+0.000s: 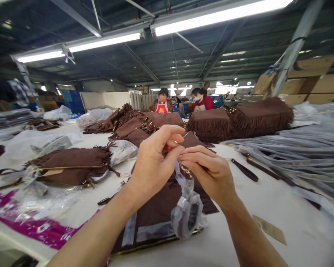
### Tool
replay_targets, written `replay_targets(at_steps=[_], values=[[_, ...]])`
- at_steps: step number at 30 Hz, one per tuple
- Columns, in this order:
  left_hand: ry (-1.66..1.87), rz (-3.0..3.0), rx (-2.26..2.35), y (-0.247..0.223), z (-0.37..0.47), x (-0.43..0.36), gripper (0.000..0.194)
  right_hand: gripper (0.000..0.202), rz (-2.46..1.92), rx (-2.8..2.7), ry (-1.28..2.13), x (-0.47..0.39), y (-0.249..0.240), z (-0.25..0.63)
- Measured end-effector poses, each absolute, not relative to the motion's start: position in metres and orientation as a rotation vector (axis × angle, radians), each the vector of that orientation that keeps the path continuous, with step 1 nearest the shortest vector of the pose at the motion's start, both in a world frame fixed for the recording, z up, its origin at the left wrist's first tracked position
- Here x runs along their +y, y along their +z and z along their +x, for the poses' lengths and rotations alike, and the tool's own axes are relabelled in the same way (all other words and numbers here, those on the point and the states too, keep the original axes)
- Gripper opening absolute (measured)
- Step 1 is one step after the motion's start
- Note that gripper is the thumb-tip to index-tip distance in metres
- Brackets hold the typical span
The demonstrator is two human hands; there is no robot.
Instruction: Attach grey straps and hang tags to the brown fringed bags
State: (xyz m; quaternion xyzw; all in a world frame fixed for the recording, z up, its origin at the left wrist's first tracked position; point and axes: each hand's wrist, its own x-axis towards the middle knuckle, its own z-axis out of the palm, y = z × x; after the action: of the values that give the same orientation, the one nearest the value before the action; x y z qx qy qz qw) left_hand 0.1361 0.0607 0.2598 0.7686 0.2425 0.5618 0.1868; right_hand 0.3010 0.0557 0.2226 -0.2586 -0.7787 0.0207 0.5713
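Note:
My left hand [156,159] is closed in a pinch, its thumb meeting my right fingertips. What it holds is hidden, though a thin light sliver shows above the fingers. My right hand [210,168] pinches at the top of a gold metal clasp [186,170], which dangles beneath its fingers. A strap wrapped in clear plastic [187,218] runs down from the clasp. Both hands are above a dark brown bag [156,211] that lies on the table with a gold zipper along its near edge and plastic strips on it.
Another brown fringed bag [75,163] lies at left, near purple printed plastic [41,222]. Stacked fringed bags [261,115] stand behind. Grey plastic-wrapped strips [295,148] and a tan tag [269,230] are at right. Two people [161,105] sit across the table [267,196].

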Motion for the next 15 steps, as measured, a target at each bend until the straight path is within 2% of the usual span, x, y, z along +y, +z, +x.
replay_targets(at_steps=[2,5,7,9,12,15], values=[[1.337,2.209,0.769,0.239,0.116,0.051,0.048,0.018,-0.591,-1.817,0.091,0.05,0.228,0.315],[0.662,2.382,0.996,0.182,0.08,0.036,0.074,0.015,-0.476,-1.728,0.21,0.037,0.237,0.335],[0.358,2.429,1.164,0.141,0.062,0.032,0.078,0.008,-0.357,-1.641,0.329,0.028,0.24,0.345],[0.213,2.488,1.283,0.109,0.054,0.031,0.061,0.004,-0.27,-1.582,0.488,0.022,0.24,0.35],[0.109,2.579,1.369,0.09,0.057,0.037,0.02,0.005,-0.244,-1.561,0.857,0.019,0.231,0.35],[0.102,2.556,1.451,0.094,0.06,0.048,0.016,0.014,-0.366,-1.608,1.347,0.016,0.215,0.344]])
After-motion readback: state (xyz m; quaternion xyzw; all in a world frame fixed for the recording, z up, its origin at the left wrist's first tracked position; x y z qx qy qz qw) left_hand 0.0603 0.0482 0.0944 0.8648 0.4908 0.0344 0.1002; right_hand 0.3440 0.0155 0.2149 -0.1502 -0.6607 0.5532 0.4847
